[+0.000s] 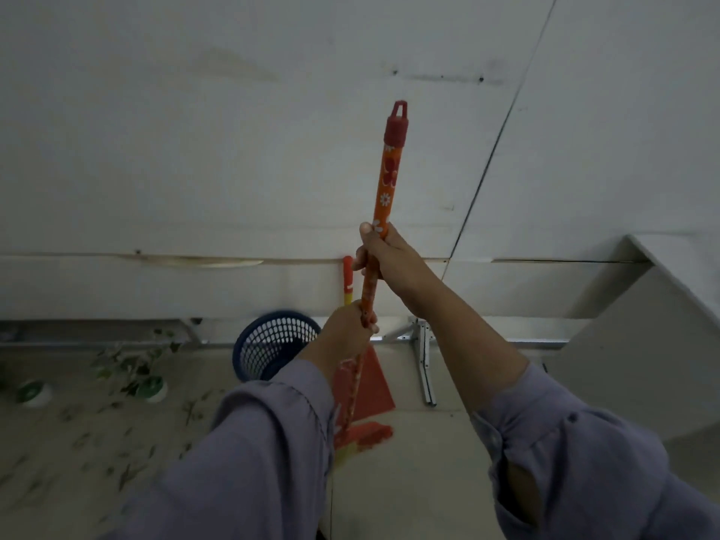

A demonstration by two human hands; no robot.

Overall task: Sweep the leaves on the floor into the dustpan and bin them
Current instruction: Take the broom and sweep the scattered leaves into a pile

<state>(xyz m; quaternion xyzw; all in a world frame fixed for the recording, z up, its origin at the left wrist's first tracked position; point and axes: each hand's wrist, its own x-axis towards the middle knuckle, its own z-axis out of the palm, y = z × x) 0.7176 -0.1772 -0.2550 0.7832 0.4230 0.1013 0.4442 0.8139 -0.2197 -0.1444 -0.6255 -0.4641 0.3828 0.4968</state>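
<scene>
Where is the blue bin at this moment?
In the head view the blue bin stands on the floor against the wall, just left of the red dustpan and right of the scattered leaves.

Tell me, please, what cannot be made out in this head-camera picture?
- Broom bristles: mostly hidden behind the left sleeve, and blurred.
- Dustpan: partly covered by the left hand and the broom.
- Bin contents: too dark.
- Leaves: blurred, uncountable.

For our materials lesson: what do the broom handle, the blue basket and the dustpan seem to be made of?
Broom handle: likely a pole under glossy printed plastic film, given the flower pattern, with a moulded red plastic cap.
Blue basket: probably moulded plastic, shown by its even lattice holes.
Dustpan: apparently matte red plastic, flat and uniform in colour.
</scene>
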